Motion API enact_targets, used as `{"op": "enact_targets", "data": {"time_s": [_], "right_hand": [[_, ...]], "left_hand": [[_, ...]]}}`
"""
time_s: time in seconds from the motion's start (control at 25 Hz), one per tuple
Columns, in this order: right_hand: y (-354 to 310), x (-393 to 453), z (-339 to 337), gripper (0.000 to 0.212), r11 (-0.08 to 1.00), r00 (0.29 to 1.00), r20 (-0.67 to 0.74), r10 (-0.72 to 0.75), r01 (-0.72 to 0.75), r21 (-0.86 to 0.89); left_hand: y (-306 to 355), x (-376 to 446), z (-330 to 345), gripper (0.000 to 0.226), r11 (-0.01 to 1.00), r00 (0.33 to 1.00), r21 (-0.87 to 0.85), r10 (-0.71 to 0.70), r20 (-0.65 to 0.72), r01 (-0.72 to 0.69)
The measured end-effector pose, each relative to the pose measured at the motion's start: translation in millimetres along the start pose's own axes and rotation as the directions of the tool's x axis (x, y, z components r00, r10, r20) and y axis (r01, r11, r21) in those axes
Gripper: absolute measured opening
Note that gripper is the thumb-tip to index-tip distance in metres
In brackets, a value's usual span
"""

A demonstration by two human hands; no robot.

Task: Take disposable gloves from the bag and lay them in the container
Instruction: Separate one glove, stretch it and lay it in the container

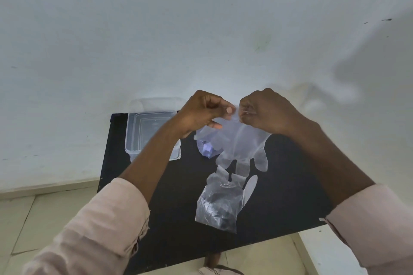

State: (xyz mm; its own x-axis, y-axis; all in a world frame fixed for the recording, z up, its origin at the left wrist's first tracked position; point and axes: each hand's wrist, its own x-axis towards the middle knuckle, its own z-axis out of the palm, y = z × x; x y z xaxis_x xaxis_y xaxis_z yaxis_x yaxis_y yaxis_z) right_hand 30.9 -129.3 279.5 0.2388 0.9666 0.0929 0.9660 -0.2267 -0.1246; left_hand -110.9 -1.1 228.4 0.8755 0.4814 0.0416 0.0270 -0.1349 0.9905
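Note:
Both hands hold one clear disposable glove (242,147) by its cuff above the black table (174,207); its fingers hang down. My left hand (201,113) pinches the cuff's left side and my right hand (266,111) pinches its right side, the two fists almost touching. Under the glove lies a crumpled clear bag (206,147) with something bluish inside. A second clear bag (220,205) lies nearer me on the table, with another glove's finger (250,187) showing beside it. The clear plastic container (143,134) stands at the table's far left, partly hidden by my left forearm.
The table stands against a pale wall (201,29). A tiled floor (33,219) shows to the left and in front. A foot in a sandal (214,269) is at the bottom edge.

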Motion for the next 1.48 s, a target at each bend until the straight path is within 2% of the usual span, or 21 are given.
{"op": "enact_targets", "data": {"time_s": [0.24,0.44,0.6,0.72,0.96,1.16,1.48], "right_hand": [[22,-9,10,0.013,0.964,0.993,0.019,0.114,-0.115,0.239],[29,-19,26,0.020,0.854,0.970,-0.056,0.236,-0.179,0.489],[36,-13,37,0.012,0.613,0.921,-0.069,0.383,-0.198,0.765],[44,-1,38,0.011,0.462,0.897,-0.071,0.435,-0.155,0.873],[69,36,35,0.010,0.300,0.903,-0.045,0.428,-0.095,0.949],[100,77,39,0.010,0.276,0.908,-0.023,0.417,-0.102,0.956],[119,135,59,0.011,0.204,0.945,0.066,0.321,-0.137,0.969]], "left_hand": [[-2,-1,-11,0.017,0.998,0.994,-0.052,-0.037,-0.098,0.032],[-7,0,-13,0.013,0.995,0.984,-0.067,-0.089,-0.154,0.079],[-8,9,-12,0.008,0.993,0.973,-0.057,-0.117,-0.199,0.108],[-6,21,-12,0.010,0.993,0.969,-0.037,-0.120,-0.214,0.115],[0,62,-7,0.013,0.989,0.958,-0.105,-0.130,-0.257,0.106],[2,106,1,0.014,0.966,0.943,-0.236,-0.170,-0.287,0.103],[-15,136,-27,0.019,0.979,0.873,-0.134,-0.200,-0.445,0.156]]}}
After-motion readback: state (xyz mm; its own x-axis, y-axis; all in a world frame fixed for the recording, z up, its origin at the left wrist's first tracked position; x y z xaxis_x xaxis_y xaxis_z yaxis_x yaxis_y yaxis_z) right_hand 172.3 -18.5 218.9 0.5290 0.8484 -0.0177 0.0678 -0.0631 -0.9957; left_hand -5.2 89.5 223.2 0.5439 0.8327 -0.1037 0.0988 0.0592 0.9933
